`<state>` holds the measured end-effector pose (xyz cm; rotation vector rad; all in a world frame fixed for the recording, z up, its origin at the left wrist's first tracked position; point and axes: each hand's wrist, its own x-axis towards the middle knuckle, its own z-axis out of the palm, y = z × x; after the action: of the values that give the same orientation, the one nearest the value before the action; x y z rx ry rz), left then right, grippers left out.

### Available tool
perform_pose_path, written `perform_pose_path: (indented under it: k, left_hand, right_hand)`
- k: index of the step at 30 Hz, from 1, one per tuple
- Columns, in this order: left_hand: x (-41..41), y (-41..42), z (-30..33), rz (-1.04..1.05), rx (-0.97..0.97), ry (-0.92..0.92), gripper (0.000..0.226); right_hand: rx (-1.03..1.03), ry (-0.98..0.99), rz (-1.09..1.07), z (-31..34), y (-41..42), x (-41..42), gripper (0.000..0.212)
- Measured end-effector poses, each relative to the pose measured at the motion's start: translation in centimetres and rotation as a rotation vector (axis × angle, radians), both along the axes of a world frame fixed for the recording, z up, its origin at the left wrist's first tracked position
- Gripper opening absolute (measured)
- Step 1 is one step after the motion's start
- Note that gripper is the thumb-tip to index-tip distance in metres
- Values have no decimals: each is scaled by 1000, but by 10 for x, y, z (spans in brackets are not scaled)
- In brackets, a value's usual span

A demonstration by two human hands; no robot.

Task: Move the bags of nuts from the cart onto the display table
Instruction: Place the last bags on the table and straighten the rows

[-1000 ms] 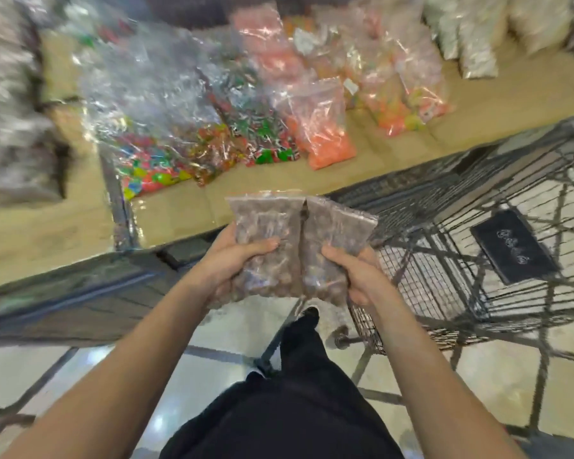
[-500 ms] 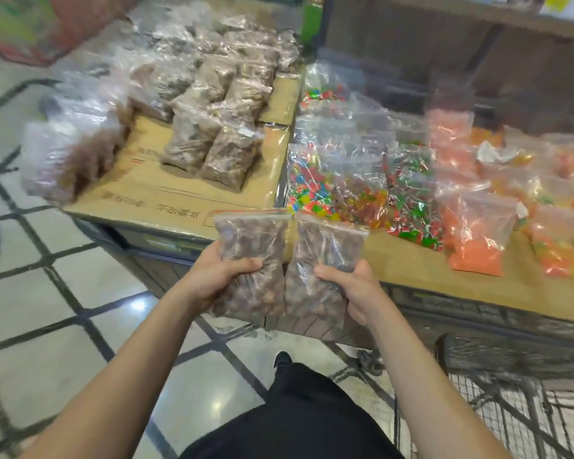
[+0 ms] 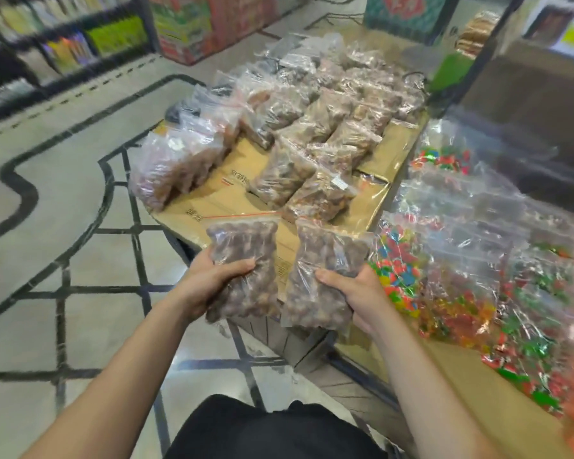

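My left hand (image 3: 209, 283) grips a clear bag of brown round nuts (image 3: 246, 240), thumb across its front. My right hand (image 3: 355, 293) grips a second bag of the same nuts (image 3: 325, 256). Both bags hang upright, a small gap between them, over the near corner of the display table (image 3: 212, 200), which is covered in flattened cardboard. Several bags of nuts (image 3: 312, 150) lie in rows on the table beyond. The cart is out of view.
Bags of coloured candy (image 3: 444, 270) crowd the table to the right. More bagged goods (image 3: 179, 160) stack along the table's left edge. Tiled floor (image 3: 63, 260) with dark lines lies to the left. Shelves and boxes stand at the back.
The view has swung left from the cart to the nut end of the table. Both hands carried the bags closer over the table corner, and the bags have drawn slightly apart.
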<state>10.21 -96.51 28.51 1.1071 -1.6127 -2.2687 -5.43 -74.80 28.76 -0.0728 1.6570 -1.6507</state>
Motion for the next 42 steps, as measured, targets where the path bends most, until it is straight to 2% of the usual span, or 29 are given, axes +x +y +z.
perform_pose_path:
  k: [3, 6, 9, 15, 19, 23, 27, 30, 33, 38, 39, 42]
  left_hand:
    - [1, -24, -2, 31, -4, 18, 64]
    - [-1, -53, -3, 29, -27, 26, 60]
    - [-4, -87, -6, 15, -30, 54, 58]
    - [-9, -162, -10, -34, -42, 69, 41]
    - [-19, -213, -6, -132, -70, 55, 51]
    - [-40, -252, 4, -211, -54, 31, 86]
    - [-80, -271, 11, -263, -9, 37, 58]
    - [-106, -275, 15, -307, -19, 21, 66]
    - [-137, -274, 10, -301, -43, 5, 46]
    - [-196, -271, 1, -217, -175, -29, 26]
    - [-209, -273, -1, -198, -186, -35, 26]
    - [-252, -282, -6, -154, -250, -77, 52]
  right_hand:
    - [-5, 9, 5, 2, -31, -9, 35]
    - [30, 34, 10, 1, -60, -14, 44]
    - [32, 55, 1, 0, -88, -18, 40]
    - [15, 37, -133, 0, -156, -8, 39]
    - [-35, 8, -258, -5, -197, 13, 47]
    - [-83, -24, -396, -10, -220, 32, 69]
    - [-106, -37, -449, -9, -229, 31, 52]
    - [-67, -19, -459, -6, -234, 22, 42]
    - [-41, -2, -471, -8, -240, 4, 27]
    - [-24, 40, -442, -9, -248, -38, 30]
    - [-14, 43, -433, -10, -248, -46, 31]
    - [9, 53, -420, -12, -248, -72, 45]
